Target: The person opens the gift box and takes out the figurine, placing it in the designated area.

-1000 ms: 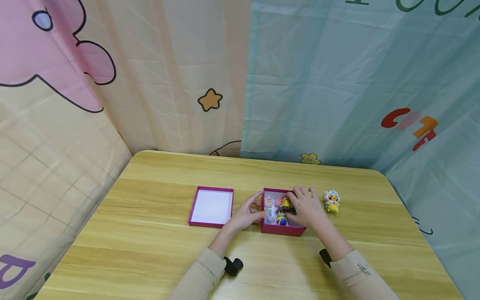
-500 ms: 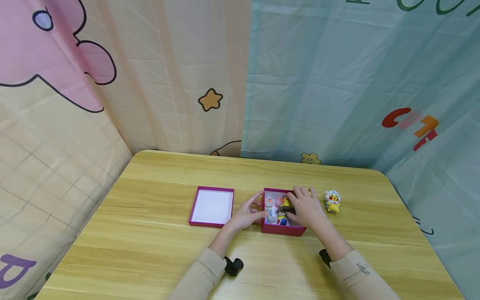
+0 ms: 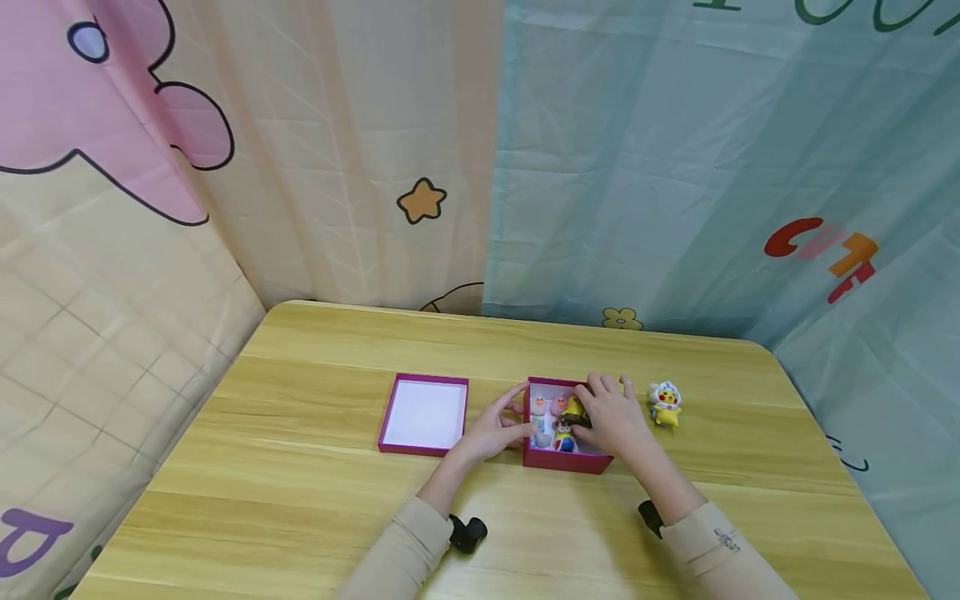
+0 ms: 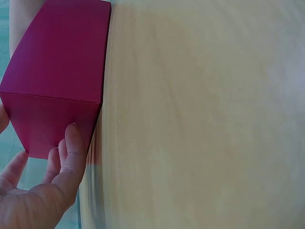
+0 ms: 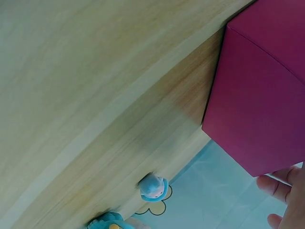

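Note:
A magenta box (image 3: 567,460) with a white inside stands uncovered on the table and holds several small toy figures (image 3: 542,425). My left hand (image 3: 492,427) rests its fingertips and thumb against the box's left wall, which the left wrist view shows too. My right hand (image 3: 617,414) reaches over the box's right wall, thumb and fingers around a yellow-and-brown toy figure (image 3: 573,408). Most of that figure is hidden under the hand. In the right wrist view, my right fingers (image 5: 274,187) show at the box's top edge.
A magenta lid (image 3: 426,412) lies left of the box, white inside facing up. To the right stands a yellow toy figure with a white bonnet (image 3: 665,404). The right wrist view shows a small blue-hooded figure (image 5: 153,187) on the table. Printed curtains (image 3: 645,167) hang behind the table.

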Demonstrator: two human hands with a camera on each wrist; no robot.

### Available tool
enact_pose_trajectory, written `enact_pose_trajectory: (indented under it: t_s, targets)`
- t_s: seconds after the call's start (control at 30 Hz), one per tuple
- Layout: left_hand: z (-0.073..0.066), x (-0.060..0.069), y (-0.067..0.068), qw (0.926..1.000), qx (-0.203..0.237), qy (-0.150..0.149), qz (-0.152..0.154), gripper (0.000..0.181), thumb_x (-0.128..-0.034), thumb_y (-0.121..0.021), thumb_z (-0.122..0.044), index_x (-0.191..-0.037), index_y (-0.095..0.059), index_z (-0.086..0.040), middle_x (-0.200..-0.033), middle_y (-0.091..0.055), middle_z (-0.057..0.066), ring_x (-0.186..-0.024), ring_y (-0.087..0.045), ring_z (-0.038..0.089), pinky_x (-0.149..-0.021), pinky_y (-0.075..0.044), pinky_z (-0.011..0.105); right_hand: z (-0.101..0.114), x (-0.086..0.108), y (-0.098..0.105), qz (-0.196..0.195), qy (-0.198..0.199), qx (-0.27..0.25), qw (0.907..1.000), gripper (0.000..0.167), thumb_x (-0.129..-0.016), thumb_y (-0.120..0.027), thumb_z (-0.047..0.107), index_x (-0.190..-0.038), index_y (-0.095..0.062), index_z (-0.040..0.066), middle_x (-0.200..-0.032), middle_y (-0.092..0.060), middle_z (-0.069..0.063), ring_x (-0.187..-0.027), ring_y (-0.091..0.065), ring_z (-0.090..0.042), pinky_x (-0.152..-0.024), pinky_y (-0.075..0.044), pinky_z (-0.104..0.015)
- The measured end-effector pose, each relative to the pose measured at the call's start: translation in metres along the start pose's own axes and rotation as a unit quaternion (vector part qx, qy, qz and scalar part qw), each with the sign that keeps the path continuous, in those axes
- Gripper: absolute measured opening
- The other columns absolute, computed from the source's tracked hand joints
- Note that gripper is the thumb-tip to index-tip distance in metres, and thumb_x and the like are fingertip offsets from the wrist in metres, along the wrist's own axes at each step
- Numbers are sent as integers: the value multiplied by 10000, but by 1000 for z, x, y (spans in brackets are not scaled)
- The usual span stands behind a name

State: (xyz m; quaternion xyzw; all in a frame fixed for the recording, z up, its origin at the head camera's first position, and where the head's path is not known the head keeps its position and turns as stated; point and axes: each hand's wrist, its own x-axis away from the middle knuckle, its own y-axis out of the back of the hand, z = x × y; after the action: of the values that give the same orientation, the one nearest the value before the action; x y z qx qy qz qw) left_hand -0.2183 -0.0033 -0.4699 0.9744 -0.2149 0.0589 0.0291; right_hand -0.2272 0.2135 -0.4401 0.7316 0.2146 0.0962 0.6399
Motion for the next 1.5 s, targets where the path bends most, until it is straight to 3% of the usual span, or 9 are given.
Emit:
enact_pose_trajectory:
  t_s: [0.53,0.93,1.5]
  targets:
    - [-1,1,0,10000,-5,-30,17,671,-853,-648,-142,-1429,-313,-223,-1147,-428,132,-797,-549,156,-734,-546,371,-5,2,11,-325,356,140,9987,597,-695,-729,501,-1103,-538,108,-998,-499,-70,-982,-477,-273,-912,-332,-540]
    - [-1,1,1,10000,-13,-51,17,669,-853,-647,-137,-1428,-314,-222,-1133,-425,126,-784,-547,158,-728,-547,375,-13,6,29,-610,567,-59,9965,596,-689,-738,492,-1093,-540,101,-983,-509,-67,-957,-491,-277,-906,-333,-547]
    - [1,0,0,10000,10,-47,28,675,-854,-645,-139,-1432,-306,-223,-1148,-424,139,-794,-554,153,-739,-546,376,-45,18,41,-1110,547,238,9920,583,-656,-776,431,-1061,-547,79,-929,-496,-77,-906,-488,-289,-848,-339,-519]
